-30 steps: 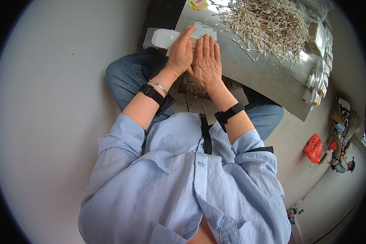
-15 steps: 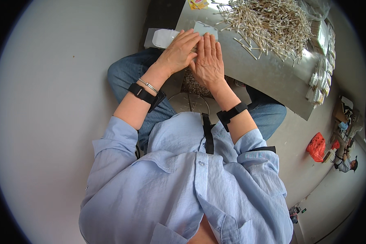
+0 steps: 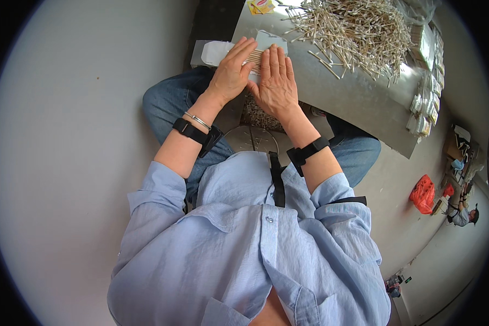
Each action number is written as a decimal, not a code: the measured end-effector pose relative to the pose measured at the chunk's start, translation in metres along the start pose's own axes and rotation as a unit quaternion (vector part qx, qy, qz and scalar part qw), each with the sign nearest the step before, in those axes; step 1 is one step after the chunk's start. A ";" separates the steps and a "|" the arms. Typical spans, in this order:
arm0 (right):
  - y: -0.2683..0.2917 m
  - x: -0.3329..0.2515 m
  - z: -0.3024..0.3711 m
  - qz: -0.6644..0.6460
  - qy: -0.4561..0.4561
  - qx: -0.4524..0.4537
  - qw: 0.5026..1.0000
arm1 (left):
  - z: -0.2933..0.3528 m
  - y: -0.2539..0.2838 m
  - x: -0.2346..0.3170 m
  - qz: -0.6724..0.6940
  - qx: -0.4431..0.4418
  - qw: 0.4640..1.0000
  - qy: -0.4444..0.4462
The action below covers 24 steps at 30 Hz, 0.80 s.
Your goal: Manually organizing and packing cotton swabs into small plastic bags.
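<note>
A layer of cotton swabs (image 3: 257, 55) lies side by side between my two hands, at the table's near left corner. My left hand (image 3: 229, 75) rests on the left ends of the swabs, fingers stretched out and close together. Flat over their right part is my right hand (image 3: 277, 84), its fingers straight and its thumb near the left hand. A white piece with cut corners, like a box flap (image 3: 216, 52), sticks out beside the left fingers. Beyond the right fingertips is a pale, clear-looking flap (image 3: 271, 40). What lies beneath my palms is hidden.
A large heap of loose cotton swabs (image 3: 353, 35) covers the far part of the metal table (image 3: 358, 111). Packed boxes (image 3: 426, 108) line its right edge, and yellow cards (image 3: 261, 6) lie at the back. More swabs (image 3: 261, 114) sit below, between my knees. A red bag (image 3: 421, 195) is on the floor.
My hands have moved slightly apart, the left one shifting left and turning more upright. More of the swab layer now shows between them.
</note>
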State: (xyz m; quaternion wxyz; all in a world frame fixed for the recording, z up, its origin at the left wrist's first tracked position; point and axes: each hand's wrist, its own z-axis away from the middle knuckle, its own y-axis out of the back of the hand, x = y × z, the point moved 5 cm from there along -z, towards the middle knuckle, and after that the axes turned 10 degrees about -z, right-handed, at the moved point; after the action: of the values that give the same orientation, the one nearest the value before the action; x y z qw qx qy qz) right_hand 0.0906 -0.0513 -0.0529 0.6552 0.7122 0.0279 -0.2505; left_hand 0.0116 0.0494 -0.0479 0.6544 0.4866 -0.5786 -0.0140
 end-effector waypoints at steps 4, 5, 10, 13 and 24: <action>0.001 0.000 0.000 0.007 -0.003 -0.002 1.000 | -0.001 -0.007 -0.001 -0.057 -0.022 0.998 -0.032; 0.000 0.000 -0.001 0.006 -0.001 -0.003 1.000 | -0.001 -0.008 -0.001 -0.066 -0.014 0.997 -0.026; -0.002 0.001 0.001 0.026 0.000 -0.014 1.000 | -0.005 -0.012 0.001 -0.092 -0.015 0.996 0.001; -0.002 0.001 0.001 0.012 0.001 -0.004 1.000 | -0.006 -0.009 0.000 -0.085 -0.011 0.996 0.012; -0.003 0.001 0.002 0.013 0.002 -0.003 1.000 | 0.002 -0.013 -0.001 -0.129 0.043 0.990 -0.046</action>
State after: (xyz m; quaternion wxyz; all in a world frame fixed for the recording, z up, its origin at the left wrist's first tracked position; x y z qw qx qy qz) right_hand 0.0901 -0.0530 -0.0560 0.6608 0.7108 0.0209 -0.2402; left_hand 0.0169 0.0412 -0.0575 0.5982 0.5838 -0.5405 -0.0962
